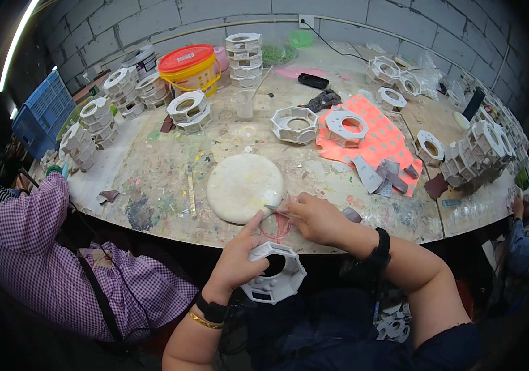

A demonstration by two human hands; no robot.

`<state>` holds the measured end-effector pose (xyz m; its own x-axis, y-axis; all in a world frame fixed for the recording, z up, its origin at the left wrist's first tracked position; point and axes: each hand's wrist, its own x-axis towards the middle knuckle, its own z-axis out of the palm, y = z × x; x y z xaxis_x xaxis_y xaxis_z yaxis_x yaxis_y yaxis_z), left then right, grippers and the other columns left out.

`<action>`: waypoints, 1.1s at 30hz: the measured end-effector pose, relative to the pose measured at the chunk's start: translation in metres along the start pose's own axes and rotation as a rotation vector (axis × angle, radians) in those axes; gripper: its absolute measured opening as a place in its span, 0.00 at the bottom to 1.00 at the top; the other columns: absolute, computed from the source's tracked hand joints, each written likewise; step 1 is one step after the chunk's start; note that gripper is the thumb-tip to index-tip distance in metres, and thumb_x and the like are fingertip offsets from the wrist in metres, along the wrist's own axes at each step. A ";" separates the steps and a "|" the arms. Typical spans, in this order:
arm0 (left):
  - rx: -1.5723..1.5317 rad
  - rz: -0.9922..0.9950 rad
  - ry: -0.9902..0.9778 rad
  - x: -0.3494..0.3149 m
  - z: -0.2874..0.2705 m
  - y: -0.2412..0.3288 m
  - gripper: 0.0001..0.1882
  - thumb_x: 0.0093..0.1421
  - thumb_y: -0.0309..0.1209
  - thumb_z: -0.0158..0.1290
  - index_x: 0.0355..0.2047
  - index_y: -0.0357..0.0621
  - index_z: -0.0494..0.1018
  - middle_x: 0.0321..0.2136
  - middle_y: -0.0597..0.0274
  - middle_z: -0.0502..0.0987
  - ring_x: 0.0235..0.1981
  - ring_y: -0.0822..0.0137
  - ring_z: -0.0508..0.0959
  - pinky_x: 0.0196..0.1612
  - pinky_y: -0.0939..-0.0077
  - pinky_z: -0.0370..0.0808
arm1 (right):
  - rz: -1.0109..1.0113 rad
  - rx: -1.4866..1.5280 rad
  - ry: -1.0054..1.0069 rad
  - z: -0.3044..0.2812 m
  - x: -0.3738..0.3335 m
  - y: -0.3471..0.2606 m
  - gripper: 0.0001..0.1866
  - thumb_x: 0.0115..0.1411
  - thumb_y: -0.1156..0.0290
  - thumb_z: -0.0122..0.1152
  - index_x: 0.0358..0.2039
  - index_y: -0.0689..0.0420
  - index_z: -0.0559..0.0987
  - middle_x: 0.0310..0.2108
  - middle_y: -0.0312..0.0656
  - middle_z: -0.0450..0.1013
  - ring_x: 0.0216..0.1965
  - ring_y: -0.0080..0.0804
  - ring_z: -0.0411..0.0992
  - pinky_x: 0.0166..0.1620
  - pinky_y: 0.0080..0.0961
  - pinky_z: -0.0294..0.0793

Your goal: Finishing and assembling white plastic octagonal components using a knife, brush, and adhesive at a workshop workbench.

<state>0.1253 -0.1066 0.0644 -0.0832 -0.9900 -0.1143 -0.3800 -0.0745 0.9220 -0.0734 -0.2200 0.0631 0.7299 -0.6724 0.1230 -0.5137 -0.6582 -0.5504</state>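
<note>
My left hand is closed round a white octagonal frame with a round opening, held just off the table's near edge. Its index finger stretches out to the rim of a round cream-coloured disc lying flat on the table. My right hand pinches a thin pointed blade, whose tip rests at the disc's lower right edge. Most of the blade's handle is hidden by the fingers. Thin reddish strands lie on the table below the right hand.
Similar frames stand in stacks at the back, left and right. An orange dotted cloth with sandpaper pieces lies to the right. A yellow bucket and clear cup stand behind. A co-worker's checked sleeve is at left.
</note>
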 end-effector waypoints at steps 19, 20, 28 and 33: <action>-0.055 -0.016 -0.012 0.000 -0.001 0.000 0.21 0.41 0.21 0.50 0.39 0.32 0.78 0.65 0.56 0.56 0.35 0.69 0.80 0.30 0.78 0.78 | 0.058 -0.036 0.030 0.011 0.014 0.001 0.15 0.54 0.68 0.61 0.44 0.46 0.79 0.32 0.48 0.69 0.32 0.48 0.73 0.35 0.39 0.73; -0.022 -0.020 -0.003 0.000 -0.001 0.000 0.21 0.40 0.24 0.52 0.39 0.35 0.78 0.65 0.53 0.57 0.44 0.62 0.77 0.41 0.75 0.75 | 0.055 -0.035 0.028 0.011 0.011 -0.004 0.15 0.54 0.68 0.61 0.44 0.46 0.79 0.32 0.48 0.69 0.32 0.48 0.73 0.35 0.39 0.73; -0.049 -0.031 -0.001 -0.001 0.000 0.001 0.22 0.40 0.28 0.53 0.39 0.39 0.79 0.64 0.50 0.58 0.55 0.54 0.71 0.53 0.71 0.70 | 0.088 -0.100 0.114 0.012 0.031 0.009 0.16 0.55 0.68 0.60 0.45 0.47 0.79 0.31 0.47 0.69 0.32 0.47 0.73 0.35 0.39 0.73; -0.046 -0.012 0.000 0.000 0.000 0.001 0.22 0.41 0.20 0.51 0.40 0.33 0.78 0.65 0.57 0.56 0.34 0.70 0.80 0.29 0.78 0.78 | 0.089 -0.094 0.104 0.008 0.033 0.012 0.15 0.55 0.68 0.60 0.45 0.47 0.79 0.31 0.47 0.69 0.31 0.47 0.72 0.34 0.39 0.73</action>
<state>0.1253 -0.1068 0.0654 -0.0787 -0.9890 -0.1252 -0.3385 -0.0916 0.9365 -0.0517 -0.2473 0.0545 0.6319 -0.7574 0.1647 -0.6173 -0.6203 -0.4839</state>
